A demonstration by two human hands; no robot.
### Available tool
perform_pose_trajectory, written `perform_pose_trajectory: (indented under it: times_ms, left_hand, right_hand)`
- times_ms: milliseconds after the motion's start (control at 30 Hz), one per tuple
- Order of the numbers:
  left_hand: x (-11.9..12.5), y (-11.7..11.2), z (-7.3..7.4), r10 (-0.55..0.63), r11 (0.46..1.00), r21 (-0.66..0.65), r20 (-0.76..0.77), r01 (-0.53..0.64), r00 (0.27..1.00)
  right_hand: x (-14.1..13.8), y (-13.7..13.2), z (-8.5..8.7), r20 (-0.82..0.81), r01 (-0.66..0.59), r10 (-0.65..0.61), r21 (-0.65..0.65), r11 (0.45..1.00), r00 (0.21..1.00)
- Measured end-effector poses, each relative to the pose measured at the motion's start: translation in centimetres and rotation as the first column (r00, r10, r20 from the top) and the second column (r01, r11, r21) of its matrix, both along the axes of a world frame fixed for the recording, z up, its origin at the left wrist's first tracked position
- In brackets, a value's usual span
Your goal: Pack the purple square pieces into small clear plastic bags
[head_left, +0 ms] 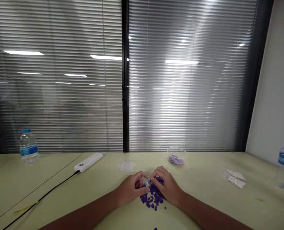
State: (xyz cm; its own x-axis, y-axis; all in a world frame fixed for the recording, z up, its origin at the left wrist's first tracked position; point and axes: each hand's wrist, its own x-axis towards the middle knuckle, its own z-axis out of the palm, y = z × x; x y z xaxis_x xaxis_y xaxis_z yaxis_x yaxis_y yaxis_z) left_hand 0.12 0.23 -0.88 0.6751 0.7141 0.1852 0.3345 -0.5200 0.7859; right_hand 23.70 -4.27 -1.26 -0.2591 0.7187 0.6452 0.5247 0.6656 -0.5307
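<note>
1. Head view, the only one. Pale table (204, 179); both bare hands meet low, near the middle.
2. Bag (147, 181): small, clear, crumpled, between the two hands, at the far left edge of the purple pieces (151, 198). Whether its mouth is open: too small to tell.
3. Left hand (130, 189): thumb and fingers curled in a narrow grip, bag apparently held between them.
4. Right hand (167, 185): thumb and forefinger tips drawn close together at the bag's right side, palm over part of the pile. Cannot tell whether they pinch the film or a piece.
5. Pieces: small flat bits, heaped beneath and between the hands, loose ones scattered toward the near edge.
6. Step in hand, my reading: working the bag with both hands, close over the pile.
7. Next move, as judged: calls for a light fingertip hold, left side kept steady, right wrist kept from dragging the loose bits.
8. Beyond the hands: clear tub (186, 156) with lilac bits (176, 160) in it, behind the right hand; clear plastic (126, 166) lying flat, behind the left.
9. Farther out: white device (88, 162) with black cable (53, 189) at left, white packets (236, 179) at right.
</note>
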Motion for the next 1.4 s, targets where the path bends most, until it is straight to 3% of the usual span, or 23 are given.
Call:
perform_pose_trajectory:
  times_ms: [500,867,1100,1233,1400]
  left_hand:
    - [0.1,0.0,0.0,0.017,0.999,-0.034,0.042,-0.016,0.999]
    - [0.0,-0.2,0.2,0.016,0.999,-0.051,0.039,-0.014,0.999]
    - [0.1,0.2,0.1,0.045,0.996,-0.081,0.095,-0.037,0.994]
    - [0.2,0.6,0.3,0.077,0.994,-0.089,0.131,-0.066,0.988]
    - [0.2,1.0,0.1,0.076,0.994,-0.09,0.151,-0.063,0.986]
  right_hand:
    - [0.0,0.1,-0.4,0.054,0.1,-0.102,0.042,0.994,0.993]
    - [-0.1,-0.4,0.2,0.082,0.031,-0.038,0.085,0.996,0.996]
    - [0.0,0.2,-0.3,0.022,0.123,-0.123,0.004,0.992,0.992]
    - [-0.1,0.3,-0.5,0.079,0.105,-0.101,-0.05,0.993,0.992]
    - [-0.4,0.0,-0.5,0.184,0.021,-0.019,-0.006,1.0,0.983]
